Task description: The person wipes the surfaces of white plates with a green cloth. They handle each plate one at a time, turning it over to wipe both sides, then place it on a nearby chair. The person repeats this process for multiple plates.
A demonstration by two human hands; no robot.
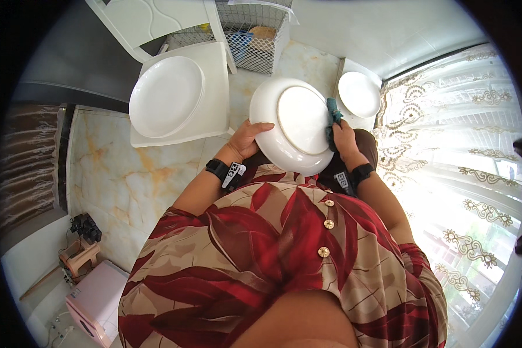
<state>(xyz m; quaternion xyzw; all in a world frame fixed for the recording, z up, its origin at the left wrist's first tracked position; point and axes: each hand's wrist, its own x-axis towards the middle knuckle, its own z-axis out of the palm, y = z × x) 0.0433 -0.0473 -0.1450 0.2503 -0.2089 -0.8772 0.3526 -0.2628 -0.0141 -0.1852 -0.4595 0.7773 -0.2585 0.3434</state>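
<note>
My left hand (246,138) grips the left rim of a white ceramic bowl or deep plate (304,117), its thumb on the outer side. The underside with its foot ring faces up, above my lap. At the right rim, my right hand (344,138) holds a dark green cloth (332,117) against the edge. Several large white oval plates (167,96) lie stacked on the seat of a white chair (219,111) to the left. Another white plate (359,95) rests on a pale surface at the right, beside the curtain.
A wire-mesh crate (254,48) holding blue and tan items stands beyond the chair. A sheer patterned curtain (474,152) hangs along the right. At the lower left are a pink box-like cabinet (98,300) and a tan plastic stool (80,259) with black devices on it. The floor (126,174) is marble-patterned.
</note>
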